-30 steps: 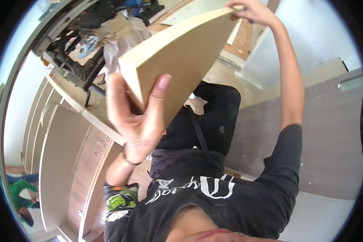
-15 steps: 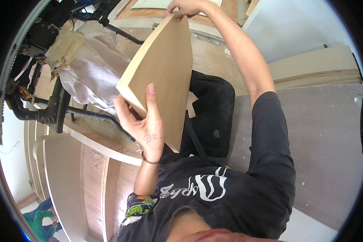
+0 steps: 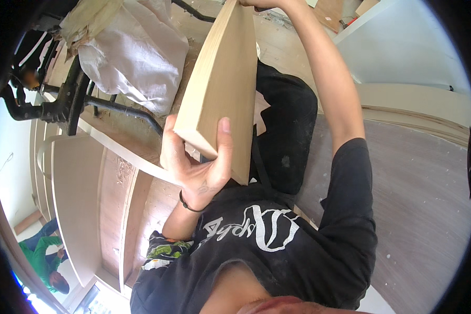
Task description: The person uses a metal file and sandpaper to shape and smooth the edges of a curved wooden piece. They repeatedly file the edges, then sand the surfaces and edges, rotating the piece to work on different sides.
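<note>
A pale wooden board (image 3: 235, 104) stands on edge in front of me, its long thick edge turned to the left. My left hand (image 3: 200, 166) grips its near corner, the thumb on the broad face and the fingers around the other side. At the far end, my right hand (image 3: 262, 4) holds the board by its top; the picture's upper rim cuts off part of that hand. My legs in black trousers (image 3: 288, 131) are just right of the board.
A black metal frame (image 3: 78, 99) with a whitish sheet (image 3: 133, 57) stands left. Below it lies a pale wooden cabinet carcass (image 3: 78, 193) with wood shavings. A large grey-brown panel (image 3: 408, 204) is on the right. Another person in green (image 3: 43, 259) is at lower left.
The board and my left hand have shifted right in the picture. My right hand has slid up, partly out of view. The surroundings have shifted with my head, showing more of the person in green.
</note>
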